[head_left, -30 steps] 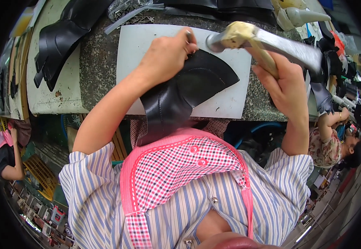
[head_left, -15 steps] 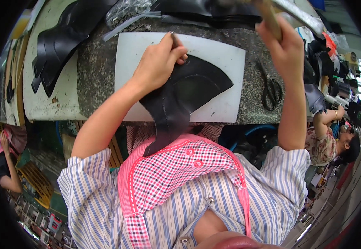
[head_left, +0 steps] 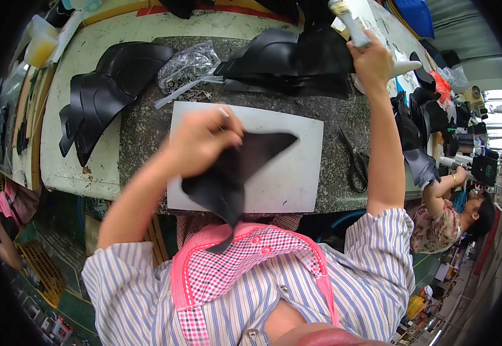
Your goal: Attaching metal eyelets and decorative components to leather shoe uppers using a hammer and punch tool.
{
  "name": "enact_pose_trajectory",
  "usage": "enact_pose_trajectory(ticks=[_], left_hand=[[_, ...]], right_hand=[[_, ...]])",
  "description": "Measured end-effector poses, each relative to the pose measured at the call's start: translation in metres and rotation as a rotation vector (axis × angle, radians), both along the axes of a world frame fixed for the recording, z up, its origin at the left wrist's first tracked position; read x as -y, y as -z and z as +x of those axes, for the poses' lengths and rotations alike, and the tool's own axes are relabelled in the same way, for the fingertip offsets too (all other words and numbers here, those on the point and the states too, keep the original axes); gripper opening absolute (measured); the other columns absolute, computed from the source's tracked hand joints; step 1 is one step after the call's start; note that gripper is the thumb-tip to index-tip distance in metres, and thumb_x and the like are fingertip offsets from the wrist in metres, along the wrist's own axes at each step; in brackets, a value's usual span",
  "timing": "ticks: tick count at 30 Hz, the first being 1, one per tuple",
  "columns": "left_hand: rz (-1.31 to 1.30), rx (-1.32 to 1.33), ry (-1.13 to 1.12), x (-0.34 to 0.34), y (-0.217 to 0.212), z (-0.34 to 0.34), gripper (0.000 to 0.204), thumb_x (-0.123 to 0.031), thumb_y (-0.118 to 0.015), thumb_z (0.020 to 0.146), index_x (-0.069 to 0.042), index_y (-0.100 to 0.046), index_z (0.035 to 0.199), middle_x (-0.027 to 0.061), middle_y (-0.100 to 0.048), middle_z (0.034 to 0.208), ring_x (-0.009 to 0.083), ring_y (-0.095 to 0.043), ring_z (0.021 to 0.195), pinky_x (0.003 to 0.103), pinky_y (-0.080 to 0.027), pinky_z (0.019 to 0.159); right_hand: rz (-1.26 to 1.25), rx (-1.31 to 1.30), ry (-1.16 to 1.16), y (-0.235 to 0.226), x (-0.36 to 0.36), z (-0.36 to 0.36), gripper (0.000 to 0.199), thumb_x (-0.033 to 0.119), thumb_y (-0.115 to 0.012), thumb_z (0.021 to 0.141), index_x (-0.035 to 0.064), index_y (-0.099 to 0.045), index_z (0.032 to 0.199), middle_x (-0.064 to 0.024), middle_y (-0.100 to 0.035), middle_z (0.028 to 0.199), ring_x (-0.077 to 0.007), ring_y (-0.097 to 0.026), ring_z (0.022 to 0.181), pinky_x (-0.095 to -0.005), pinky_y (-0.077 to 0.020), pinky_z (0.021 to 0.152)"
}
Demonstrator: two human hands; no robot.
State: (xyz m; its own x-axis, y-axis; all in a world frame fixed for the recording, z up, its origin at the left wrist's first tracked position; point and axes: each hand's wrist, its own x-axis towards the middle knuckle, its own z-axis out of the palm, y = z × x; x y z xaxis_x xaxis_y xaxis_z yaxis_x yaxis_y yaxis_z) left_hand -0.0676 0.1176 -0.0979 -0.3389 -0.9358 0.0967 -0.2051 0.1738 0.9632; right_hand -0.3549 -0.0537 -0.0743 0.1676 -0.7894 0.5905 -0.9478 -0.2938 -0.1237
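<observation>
My left hand [head_left: 205, 141], blurred by motion, is closed at the left side of the white board [head_left: 288, 190]. Its fingers pinch a limp black leather-like piece [head_left: 262, 153], whose near end hangs over the table edge onto my apron. A short, thin rod [head_left: 223, 112] with a bright tip pokes out of the same fist; its lower part is hidden. Out to the far right, my right hand [head_left: 373, 62] is closed on a tool [head_left: 355, 30] with a grey shaft and a yellowish end. Its kind does not show clearly. Black-handled scissors [head_left: 356, 170] lie beside the board.
Stacks of black cut pieces lie at the far left [head_left: 104, 92] and far middle [head_left: 288, 60]. Between them sits a clear plastic bag [head_left: 190, 66]. A white horn-shaped thing [head_left: 405, 68] is beside my right hand. Another person [head_left: 447, 213] works at the right.
The black piece has come up off the board and folded in my left hand, which has shifted nearer. My right hand has moved outward with its tool. The view has tilted toward the table's far side.
</observation>
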Motion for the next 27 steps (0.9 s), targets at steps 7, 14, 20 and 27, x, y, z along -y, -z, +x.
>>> enact_pose_trajectory(ticks=[7, 14, 20, 27], left_hand=[[0.074, 0.417, -0.102, 0.097, -0.059, 0.225, 0.006, -0.01, -0.054, 0.078, -0.005, -0.052, 0.078, 0.0012, -0.056, 0.08, 0.0073, -0.049, 0.075, 0.021, -0.039, 0.069], [-0.454, 0.623, -0.487, 0.045, -0.074, 0.12, 0.015, -0.019, -0.052, 0.084, -0.004, -0.053, 0.086, 0.002, -0.061, 0.09, 0.0072, -0.053, 0.083, 0.021, -0.04, 0.075], [-0.175, 0.204, -0.092, 0.001, 0.047, -0.033, 0.014, -0.013, -0.056, 0.079, -0.004, -0.048, 0.086, 0.013, -0.059, 0.065, 0.0269, -0.059, 0.06, 0.031, -0.045, 0.056], [0.044, 0.054, -0.11, 0.008, 0.052, -0.031, 0.009, -0.009, -0.05, 0.083, -0.001, -0.049, 0.083, 0.0076, -0.061, 0.068, 0.0129, -0.059, 0.059, 0.024, -0.046, 0.057]], right_hand=[[0.405, 0.863, -0.527, -0.075, -0.074, 0.026, 0.016, 0.001, -0.064, 0.07, 0.0061, -0.052, 0.079, -0.0051, -0.06, 0.079, -0.0024, -0.045, 0.052, -0.0152, -0.0321, 0.045], [0.672, 0.947, -0.638, -0.067, -0.137, 0.051, 0.016, 0.001, -0.066, 0.067, 0.0049, -0.052, 0.076, -0.0016, -0.057, 0.069, -0.005, -0.045, 0.051, -0.0185, -0.0347, 0.045], [0.894, 0.435, -0.198, 0.042, -0.167, 0.041, 0.014, 0.006, -0.062, 0.073, 0.0026, -0.054, 0.083, 0.0021, -0.054, 0.071, -0.0053, -0.047, 0.064, -0.0207, -0.0395, 0.061], [0.808, 0.706, -0.309, 0.056, -0.192, 0.01, 0.032, 0.002, -0.062, 0.075, -0.0004, -0.053, 0.105, -0.0017, -0.058, 0.083, -0.0083, -0.053, 0.076, -0.0209, -0.0426, 0.071]])
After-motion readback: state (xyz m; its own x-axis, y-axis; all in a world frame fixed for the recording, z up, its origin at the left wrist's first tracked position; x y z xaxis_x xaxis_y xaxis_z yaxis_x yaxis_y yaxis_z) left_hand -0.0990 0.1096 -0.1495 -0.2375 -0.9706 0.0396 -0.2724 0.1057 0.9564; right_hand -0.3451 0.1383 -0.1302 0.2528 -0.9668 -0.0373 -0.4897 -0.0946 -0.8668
